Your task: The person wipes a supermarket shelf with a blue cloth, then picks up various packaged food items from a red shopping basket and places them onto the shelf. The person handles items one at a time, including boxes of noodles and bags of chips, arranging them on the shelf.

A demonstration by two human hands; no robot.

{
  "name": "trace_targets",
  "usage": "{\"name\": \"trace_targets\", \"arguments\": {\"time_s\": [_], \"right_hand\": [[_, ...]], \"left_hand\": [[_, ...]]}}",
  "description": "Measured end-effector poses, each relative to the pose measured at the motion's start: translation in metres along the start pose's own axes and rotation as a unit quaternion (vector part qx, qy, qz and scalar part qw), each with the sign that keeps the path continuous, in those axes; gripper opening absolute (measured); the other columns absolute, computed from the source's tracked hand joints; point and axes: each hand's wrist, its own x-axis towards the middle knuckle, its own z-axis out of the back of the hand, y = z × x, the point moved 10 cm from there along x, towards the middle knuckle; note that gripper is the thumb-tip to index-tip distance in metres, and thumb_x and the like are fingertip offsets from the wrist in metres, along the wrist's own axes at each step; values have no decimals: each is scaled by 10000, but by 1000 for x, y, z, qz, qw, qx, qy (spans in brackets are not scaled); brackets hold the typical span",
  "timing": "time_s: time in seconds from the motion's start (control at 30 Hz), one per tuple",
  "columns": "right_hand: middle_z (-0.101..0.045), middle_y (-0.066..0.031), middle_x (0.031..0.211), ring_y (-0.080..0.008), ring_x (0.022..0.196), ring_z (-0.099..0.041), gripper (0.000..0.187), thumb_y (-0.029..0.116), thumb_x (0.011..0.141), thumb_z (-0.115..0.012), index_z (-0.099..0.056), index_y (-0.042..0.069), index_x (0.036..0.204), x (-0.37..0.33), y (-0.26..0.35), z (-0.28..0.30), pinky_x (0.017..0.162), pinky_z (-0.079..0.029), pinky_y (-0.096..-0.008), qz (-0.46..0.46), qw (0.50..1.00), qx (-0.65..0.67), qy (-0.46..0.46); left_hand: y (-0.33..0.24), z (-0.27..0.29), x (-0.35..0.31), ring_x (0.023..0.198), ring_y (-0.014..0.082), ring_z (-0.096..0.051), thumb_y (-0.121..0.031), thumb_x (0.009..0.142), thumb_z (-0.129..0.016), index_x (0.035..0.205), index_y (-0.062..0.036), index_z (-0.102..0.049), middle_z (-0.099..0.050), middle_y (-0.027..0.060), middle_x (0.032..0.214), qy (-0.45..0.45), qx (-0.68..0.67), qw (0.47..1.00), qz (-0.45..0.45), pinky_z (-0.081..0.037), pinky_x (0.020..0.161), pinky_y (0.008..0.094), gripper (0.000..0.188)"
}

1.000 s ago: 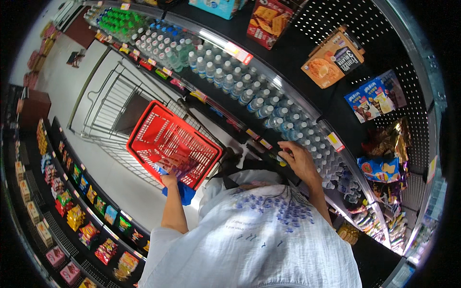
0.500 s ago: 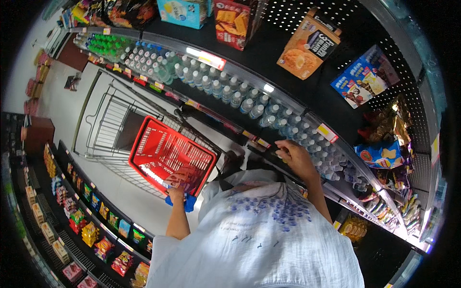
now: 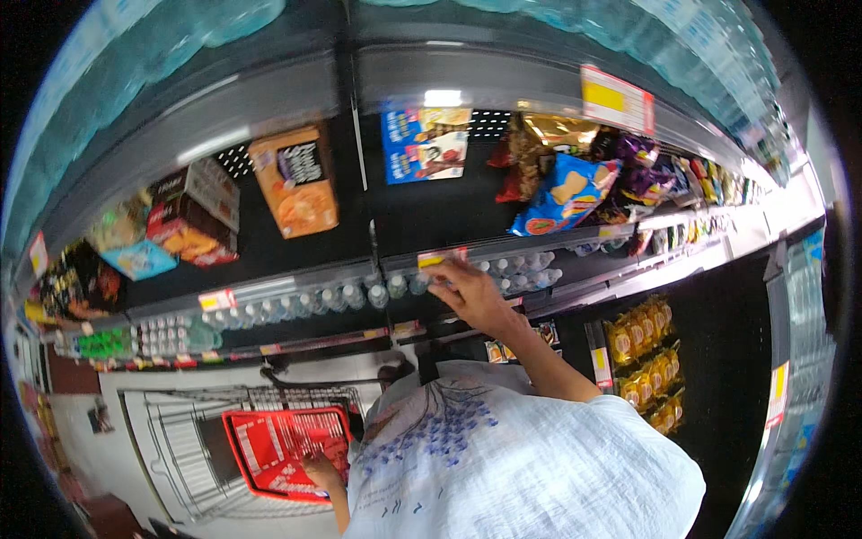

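In front of the shelf edge, my right hand (image 3: 469,296) is raised, its fingers loosely bent and apart. Nothing shows in it, and small water bottles (image 3: 355,296) line the shelf behind it. My left hand (image 3: 321,472) is at the near side of the red shopping basket (image 3: 235,449), its wrist crossing the rim. Blur and its small size hide whether its fingers grip anything. The basket sits in a metal shopping cart (image 3: 171,440). Reddish contents inside the basket are too blurred to name.
Above the bottles, a shelf holds an orange-brown box (image 3: 296,184), a blue and white box (image 3: 424,144) and a blue snack bag (image 3: 567,193). Yellow packs (image 3: 642,337) hang at right. Large bottles (image 3: 171,31) stand on the top shelf. Pale floor (image 3: 117,458) shows beside the cart.
The view has swung up and right toward the shelves, so the cart and basket now appear lower left. My right hand appears higher against the shelf edge. The blue item by my left hand is out of sight.
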Motion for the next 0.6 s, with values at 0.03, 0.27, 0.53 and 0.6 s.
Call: {"name": "trace_targets", "arguments": {"time_s": [0.03,0.27,0.53,0.6], "right_hand": [[-654,-135,1056,-262,966,-689,293,78,925,-694,-616,58,1207,-3,-17,17,778,-566,-379,-3,998,13,-65],[-649,-67,1145,-162,1012,-649,230,69,961,-658,-608,32,1182,-36,-55,132,798,-540,-293,-95,945,94,-297],[-544,-155,1345,-242,1224,-556,540,87,940,-666,-456,47,1436,10,-36,118,939,-512,-358,-54,956,183,-223],[-494,-178,1402,-288,1276,-517,644,126,927,-695,-389,40,1487,37,-41,118,996,-485,-388,-46,960,160,-227]], "left_hand": [[-27,-6,12,834,281,-661,-147,898,-692,1065,67,-623,-683,181,945,9,-137,990,-43,-539,733,394,280],[-329,19,19,879,107,-620,-108,995,-614,1210,-14,-626,-673,61,1031,195,-379,880,-209,-492,711,232,235],[-592,39,-50,1146,201,-604,-101,973,-653,1388,-22,-523,-598,125,1292,291,-377,767,-430,-522,914,319,442],[-642,48,-46,1216,230,-568,-124,958,-680,1437,-21,-478,-541,152,1373,277,-417,738,-453,-525,923,332,530]]}}
